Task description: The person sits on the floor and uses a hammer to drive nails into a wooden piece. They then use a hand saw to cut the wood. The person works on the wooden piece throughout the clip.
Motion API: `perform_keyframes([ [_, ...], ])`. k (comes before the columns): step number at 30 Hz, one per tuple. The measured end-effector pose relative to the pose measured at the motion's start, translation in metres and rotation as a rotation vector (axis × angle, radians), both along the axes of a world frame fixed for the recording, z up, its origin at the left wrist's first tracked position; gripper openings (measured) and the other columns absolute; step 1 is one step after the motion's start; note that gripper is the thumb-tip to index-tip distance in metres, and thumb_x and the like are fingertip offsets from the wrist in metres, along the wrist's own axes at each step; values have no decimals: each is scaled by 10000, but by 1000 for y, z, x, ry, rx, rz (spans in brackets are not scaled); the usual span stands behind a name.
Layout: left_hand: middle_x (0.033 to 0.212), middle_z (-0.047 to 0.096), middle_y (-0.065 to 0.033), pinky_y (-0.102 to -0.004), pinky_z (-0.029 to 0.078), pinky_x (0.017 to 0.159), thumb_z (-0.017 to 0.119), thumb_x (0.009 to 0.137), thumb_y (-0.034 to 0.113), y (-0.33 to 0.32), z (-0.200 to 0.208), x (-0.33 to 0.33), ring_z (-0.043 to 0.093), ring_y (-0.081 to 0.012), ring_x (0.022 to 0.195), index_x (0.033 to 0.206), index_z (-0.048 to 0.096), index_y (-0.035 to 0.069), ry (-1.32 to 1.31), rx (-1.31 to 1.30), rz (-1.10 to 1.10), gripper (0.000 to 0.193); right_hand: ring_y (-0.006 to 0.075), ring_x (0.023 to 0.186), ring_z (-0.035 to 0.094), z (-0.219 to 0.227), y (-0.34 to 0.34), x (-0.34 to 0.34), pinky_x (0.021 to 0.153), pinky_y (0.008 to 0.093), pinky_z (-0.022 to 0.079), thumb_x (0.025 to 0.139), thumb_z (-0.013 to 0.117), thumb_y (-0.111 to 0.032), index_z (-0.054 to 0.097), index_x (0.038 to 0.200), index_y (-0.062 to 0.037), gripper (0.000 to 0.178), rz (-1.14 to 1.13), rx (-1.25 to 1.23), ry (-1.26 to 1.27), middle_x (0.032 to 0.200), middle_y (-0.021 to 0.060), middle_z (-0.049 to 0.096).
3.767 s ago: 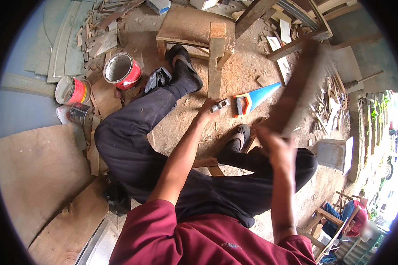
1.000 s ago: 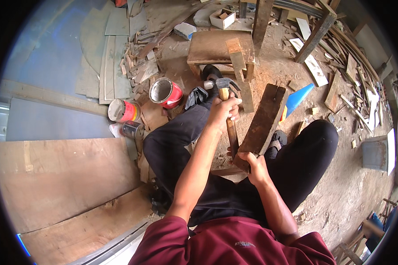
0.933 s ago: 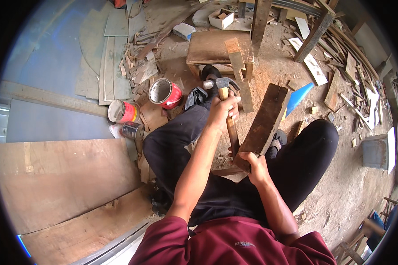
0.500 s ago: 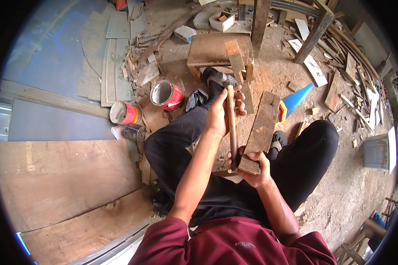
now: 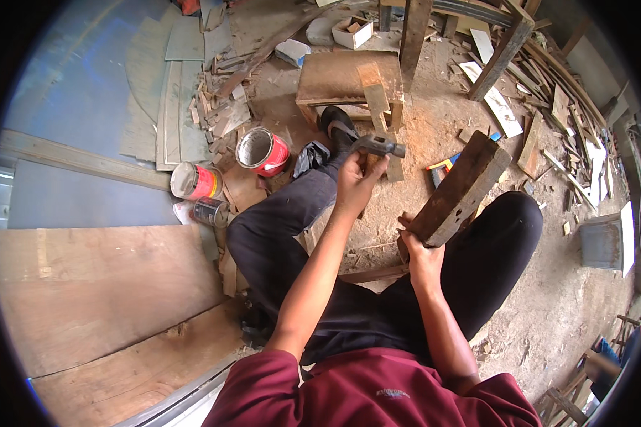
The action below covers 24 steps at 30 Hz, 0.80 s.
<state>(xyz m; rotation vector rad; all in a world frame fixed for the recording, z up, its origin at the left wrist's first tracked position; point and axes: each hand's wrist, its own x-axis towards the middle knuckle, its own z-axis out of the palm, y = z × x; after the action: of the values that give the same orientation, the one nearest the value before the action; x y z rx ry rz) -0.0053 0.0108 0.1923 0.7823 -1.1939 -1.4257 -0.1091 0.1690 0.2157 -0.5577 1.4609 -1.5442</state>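
Observation:
A claw hammer (image 5: 383,146) is in my left hand (image 5: 358,183), gripped close beneath its metal head. Most of its handle is hidden behind the hand and forearm. My right hand (image 5: 421,257) is closed round the lower end of a thick wooden block (image 5: 461,191), which tilts up and to the right with a rough side showing. The two hands are apart, above the floor between my bent legs. Partly covered by the block, a handsaw (image 5: 443,165) with an orange and dark handle and blue blade lies on the ground beyond.
Ahead stands a low wooden stool (image 5: 349,78) with a wood strip (image 5: 374,92) leaning on it. Paint cans (image 5: 271,160) are beside my left leg. Wood scraps (image 5: 559,107) litter the right side. A grey bin (image 5: 605,242) stands at far right, plywood (image 5: 107,285) at left.
The hammer has been turned, so its head now shows at my left hand, away from my right hand. The wooden block has swung up and right, rotating and covering more of the saw.

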Motion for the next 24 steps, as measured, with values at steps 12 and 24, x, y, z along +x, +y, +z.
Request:
perform_keyframes([
  [12,1274,626,-94,-289,508,971,702,885,-1,39,-166,-44,617,-184,1164,1309,529,-19,-114,72,1,459,90,652,559,6,13,-8,590,280,449,793,684,-77,631,858,-11,107,139,73,291,746,-2,610],
  [24,1067,681,-98,-357,497,935,704,906,127,9,-177,-22,640,-232,1063,1083,649,24,-357,-314,38,212,144,770,615,13,16,9,678,312,493,779,694,-49,613,935,-22,178,109,-61,248,832,41,628],
])
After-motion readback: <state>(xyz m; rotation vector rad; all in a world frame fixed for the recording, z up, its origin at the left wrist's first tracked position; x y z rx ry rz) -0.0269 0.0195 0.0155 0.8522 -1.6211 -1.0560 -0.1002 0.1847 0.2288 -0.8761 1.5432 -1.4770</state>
